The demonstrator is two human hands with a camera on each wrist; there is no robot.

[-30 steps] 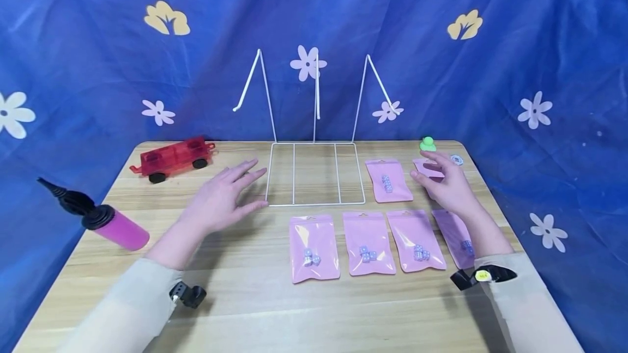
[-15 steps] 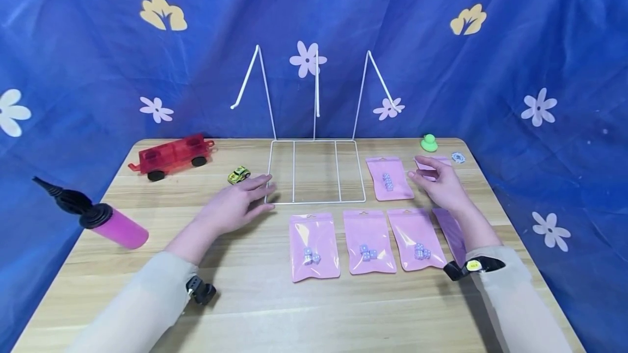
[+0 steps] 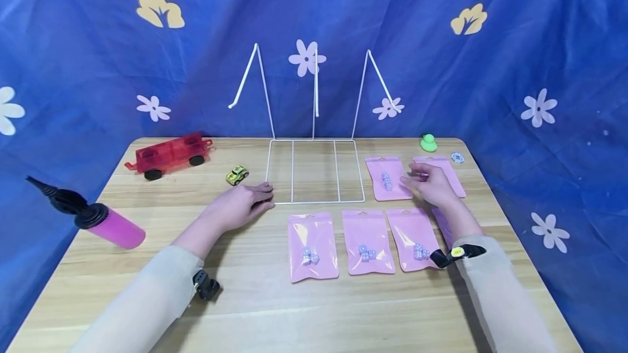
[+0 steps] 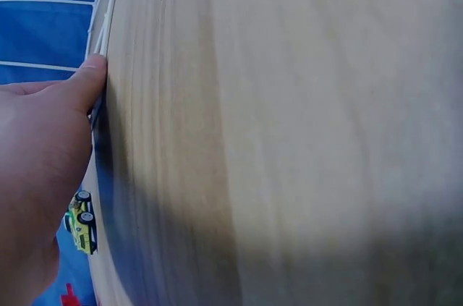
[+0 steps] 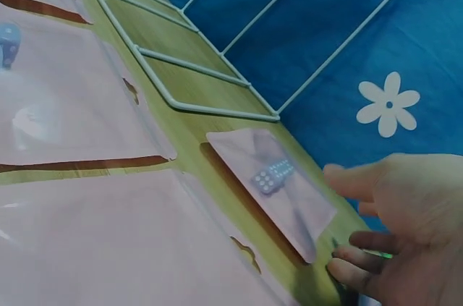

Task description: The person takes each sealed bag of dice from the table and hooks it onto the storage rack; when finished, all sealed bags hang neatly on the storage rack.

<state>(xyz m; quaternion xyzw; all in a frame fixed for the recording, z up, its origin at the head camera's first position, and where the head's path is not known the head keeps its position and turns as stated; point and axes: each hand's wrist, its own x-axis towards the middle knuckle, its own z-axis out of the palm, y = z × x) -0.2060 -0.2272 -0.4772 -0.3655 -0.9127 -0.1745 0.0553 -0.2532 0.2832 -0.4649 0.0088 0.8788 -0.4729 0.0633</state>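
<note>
- Rack [image 3: 314,139] stands at the far side of the table [image 3: 304,315], its three hooks angled toward the person; the broad base probably keeps it from tipping.
- Left hand [image 3: 240,206] pinches the near-left corner of the rack's base, seemingly to steady it; the thumb lies on the wire.
- Right hand [image 3: 434,184] hangs right of the rack, holding nothing, thumb and fingers parted and loosely bent, near the pack [image 3: 398,178] just beside the rack.
- Dice [image 3: 387,182] lie in a column inside that pack, which rests flat. Five more packs lie around: one beyond it, farther right of the rack, and four in a row in front of the rack and on to its right. All have their hole ends turned away from the person, perhaps so each can be taken singly.
- Car [image 3: 237,175] sits just left of the rack, with the wagon [image 3: 169,154] and pump [image 3: 118,227] farther left; duck [image 3: 428,143] and chip [image 3: 457,157] lie right of the rack, all apparently set aside.
- Hidden: the right arm covers most of the row's last pack, farthest right of the rack, so its dice cannot be seen; the right hand overlaps the far pack beside it.
- Hard to make out: the left fingertips behind the rack's wire, and a red scrap cut off near the rack in the left wrist view.
</note>
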